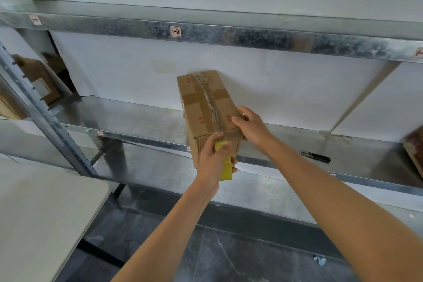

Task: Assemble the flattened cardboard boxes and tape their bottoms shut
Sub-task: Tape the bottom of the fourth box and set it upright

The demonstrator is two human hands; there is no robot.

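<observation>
A galvanised metal shelf point(128, 119), dull and mottled, is seen ahead of both hands, backed by a white wall. A pale tabletop point(45, 208) lies well left of the left hand point(211, 160), and a dark marbled floor point(229, 258) is seen below the arms. The cardboard box point(206, 103), oblong, brown and patched with old tape along a ragged seam, is stood on the shelf between the hands. A yellow tape roll point(226, 170) is gripped by the curled left hand against the box's near end. The box's near right edge is clasped by the right hand point(250, 126). A slim black tool point(317, 157) is laid just right of that hand.
</observation>
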